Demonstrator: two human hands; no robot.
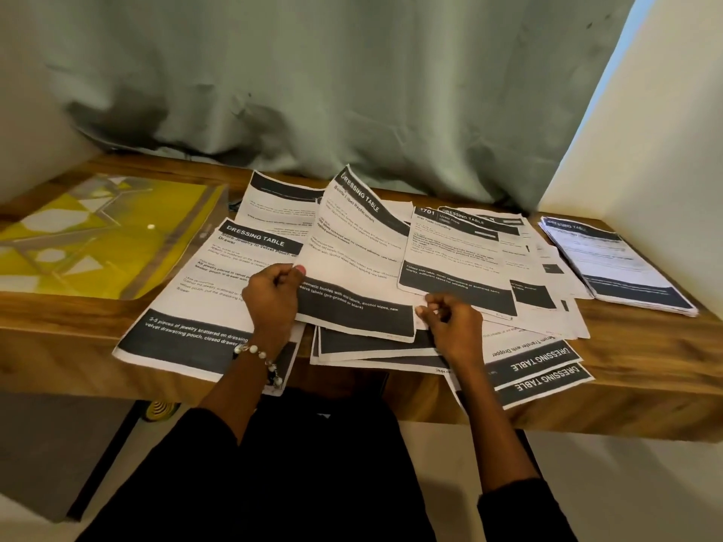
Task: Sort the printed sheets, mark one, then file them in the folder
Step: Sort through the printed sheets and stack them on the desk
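Curtain [313,72], grey-green, hangs behind everything, far side of both hands. Wooden tabletop [58,338] runs across under them. Printed sheets [547,267] spread loose over its middle and right, overlapping, several hanging over the near edge.

Yellow folder [98,236] with clear cover lies flat, well left of the left hand, closed as far as can be told. A neat stack [618,264] of sheets sits far right of the right hand, near the wall.

"Store Jewelry" sheet [187,299] lies flat under and left of the left hand, its near corner off the edge. "Bottle Label" sheet [352,244] is lifted between the two hands, its far end curling up.

Left hand [272,291]: fingers curled, thumb on top, pinching the left edge of the lifted sheet. Beaded bracelet [258,357] on that wrist. Right hand [450,314]: fingers curled, pinching at the sheet's lower right corner; whether it has this sheet alone or also one below, cannot tell. Upside-down "Dressing Table" sheets [540,369] lie just right of and nearer than the right hand. Black sleeves [528,510] on both arms.
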